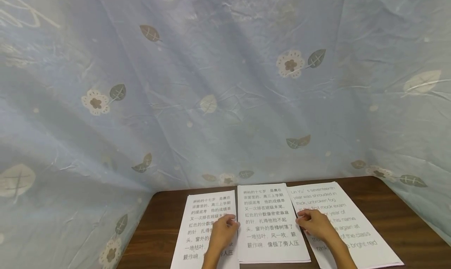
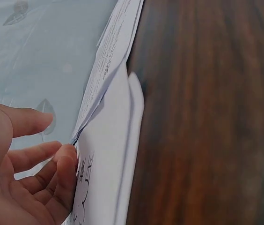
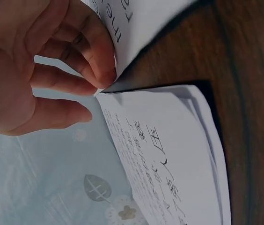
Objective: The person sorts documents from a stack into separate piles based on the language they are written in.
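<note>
Three stacks of printed white paper lie side by side. The left stack (image 1: pixel 192 237) and middle stack (image 1: pixel 271 255) carry Chinese characters; the right stack (image 1: pixel 370 257) has English text. My left hand (image 1: pixel 223 231) is over the left stack's right edge, beside the middle stack. In the left wrist view its fingertips (image 2: pixel 66 161) touch the paper, the thumb held apart. My right hand (image 1: pixel 315 225) is at the right stack's left edge, next to the middle stack. The right wrist view shows its fingertips (image 3: pixel 105 77) against the paper's edge, thumb apart and nothing pinched.
The stacks lie on a dark brown wooden table (image 1: pixel 151 233). Behind and beside the table hangs a pale blue curtain (image 1: pixel 225 143) with leaves and flowers, close to the table's far edge. Narrow gaps of wood show between the stacks.
</note>
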Demonstrator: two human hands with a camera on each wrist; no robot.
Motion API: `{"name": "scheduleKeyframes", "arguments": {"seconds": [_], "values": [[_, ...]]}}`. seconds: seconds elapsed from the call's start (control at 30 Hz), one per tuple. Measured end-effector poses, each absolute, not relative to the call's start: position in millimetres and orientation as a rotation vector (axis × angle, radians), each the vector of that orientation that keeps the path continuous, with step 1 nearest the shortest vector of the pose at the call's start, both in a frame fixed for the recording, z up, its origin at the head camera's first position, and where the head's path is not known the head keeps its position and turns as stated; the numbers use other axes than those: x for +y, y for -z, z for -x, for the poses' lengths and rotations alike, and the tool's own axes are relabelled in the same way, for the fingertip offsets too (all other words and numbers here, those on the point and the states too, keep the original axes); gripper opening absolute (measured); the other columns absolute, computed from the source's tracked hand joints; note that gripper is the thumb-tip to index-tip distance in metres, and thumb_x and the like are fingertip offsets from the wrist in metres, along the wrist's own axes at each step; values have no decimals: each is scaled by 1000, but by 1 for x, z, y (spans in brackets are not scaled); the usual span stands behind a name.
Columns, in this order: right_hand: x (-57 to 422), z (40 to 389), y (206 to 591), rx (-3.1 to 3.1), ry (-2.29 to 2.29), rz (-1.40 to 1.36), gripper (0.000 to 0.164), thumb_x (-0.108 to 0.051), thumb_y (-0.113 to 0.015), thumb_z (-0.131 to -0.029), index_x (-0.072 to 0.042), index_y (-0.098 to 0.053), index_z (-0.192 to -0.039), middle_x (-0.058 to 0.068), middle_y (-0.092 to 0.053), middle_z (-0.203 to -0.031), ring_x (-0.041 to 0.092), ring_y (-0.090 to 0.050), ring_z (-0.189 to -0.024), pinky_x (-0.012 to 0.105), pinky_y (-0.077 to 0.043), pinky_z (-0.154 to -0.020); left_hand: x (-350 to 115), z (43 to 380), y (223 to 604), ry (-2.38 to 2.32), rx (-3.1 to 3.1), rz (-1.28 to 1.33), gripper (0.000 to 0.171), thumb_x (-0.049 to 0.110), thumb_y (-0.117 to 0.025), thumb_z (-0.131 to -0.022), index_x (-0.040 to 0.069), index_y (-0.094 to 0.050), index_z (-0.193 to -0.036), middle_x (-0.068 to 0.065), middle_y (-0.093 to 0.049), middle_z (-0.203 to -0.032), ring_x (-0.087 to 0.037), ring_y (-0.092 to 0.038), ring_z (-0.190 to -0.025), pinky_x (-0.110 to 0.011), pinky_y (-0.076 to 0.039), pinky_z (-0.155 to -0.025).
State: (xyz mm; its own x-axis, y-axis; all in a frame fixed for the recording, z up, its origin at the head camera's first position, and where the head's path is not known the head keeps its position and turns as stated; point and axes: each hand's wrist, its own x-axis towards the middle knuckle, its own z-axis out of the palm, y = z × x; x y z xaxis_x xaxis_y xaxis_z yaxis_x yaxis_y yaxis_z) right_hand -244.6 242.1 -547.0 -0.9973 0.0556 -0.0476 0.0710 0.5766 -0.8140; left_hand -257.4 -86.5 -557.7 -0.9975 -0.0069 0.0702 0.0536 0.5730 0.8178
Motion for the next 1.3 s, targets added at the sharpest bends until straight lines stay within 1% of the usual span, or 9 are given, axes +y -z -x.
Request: {"name": "scheduleKeyframes", "arguments": {"seconds": [0.3,0.4,0.53,0.63,0.77,0.87,1.07,1.2,1.3], "values": [[239,247,553,2923,1228,-46,36,-18,-78,-92,7,-75,-117,5,-73,-94,19,-65,-83,34,-53,-70,-84,259,564,1347,-2790,90,39,22,-78,-92,-2,-76,-122,2,-63,-81,-10,-53,-62,-21,-41,-51],[237,245,554,2951,1174,-41,34,-19,-79,-91,5,-77,-115,3,-74,-94,19,-65,-85,36,-54,-71,-81,258,564,1305,-2822,77,40,24,-79,-91,-1,-77,-122,1,-61,-82,-11,-52,-66,-21,-39,-53],[237,244,552,2951,1163,-47,35,-20,-79,-91,4,-78,-116,5,-75,-98,20,-67,-89,39,-56,-74,-79,257,562,1251,-2835,74,40,27,-79,-91,1,-78,-121,1,-61,-89,-13,-53,-78,-25,-42,-62],[238,244,550,2942,1176,-41,37,-21,-79,-92,4,-77,-118,8,-76,-101,21,-68,-90,40,-57,-74,-78,257,560,1233,-2825,86,40,27,-80,-91,2,-78,-121,-1,-64,-92,-15,-54,-81,-28,-45,-66],[236,244,546,2931,1232,-37,35,-21,-78,-93,2,-77,-119,7,-76,-101,20,-68,-89,35,-55,-71,-77,257,556,1265,-2806,78,38,26,-79,-91,3,-78,-121,-3,-68,-97,-15,-57,-85,-32,-51,-71],[234,244,542,2897,1341,-39,34,-18,-78,-93,2,-76,-121,6,-76,-100,18,-70,-84,32,-59,-67,-76,257,554,1313,-2776,70,36,24,-78,-92,3,-77,-122,-4,-69,-100,-13,-60,-87,-33,-55,-74],[231,244,538,2761,1550,-78,46,-6,-79,-90,7,-67,-133,9,-74,-103,17,-73,-78,33,-65,-62,-73,257,554,1435,-2689,73,33,13,-75,-93,2,-75,-124,-3,-71,-102,-9,-63,-85,-25,-57,-69],[229,244,539,2692,1612,-113,50,-1,-75,-88,9,-64,-136,11,-72,-104,18,-71,-79,35,-64,-62,-72,255,554,1536,-2639,52,38,4,-72,-92,-1,-71,-130,-5,-74,-103,-7,-68,-82,-22,-60,-65],[229,244,541,2647,1655,-122,49,1,-74,-88,10,-64,-136,13,-71,-106,19,-70,-81,36,-64,-63,-70,255,555,1576,-2611,24,43,4,-72,-92,-4,-68,-134,-6,-75,-104,-7,-70,-81,-22,-61,-65]]}}
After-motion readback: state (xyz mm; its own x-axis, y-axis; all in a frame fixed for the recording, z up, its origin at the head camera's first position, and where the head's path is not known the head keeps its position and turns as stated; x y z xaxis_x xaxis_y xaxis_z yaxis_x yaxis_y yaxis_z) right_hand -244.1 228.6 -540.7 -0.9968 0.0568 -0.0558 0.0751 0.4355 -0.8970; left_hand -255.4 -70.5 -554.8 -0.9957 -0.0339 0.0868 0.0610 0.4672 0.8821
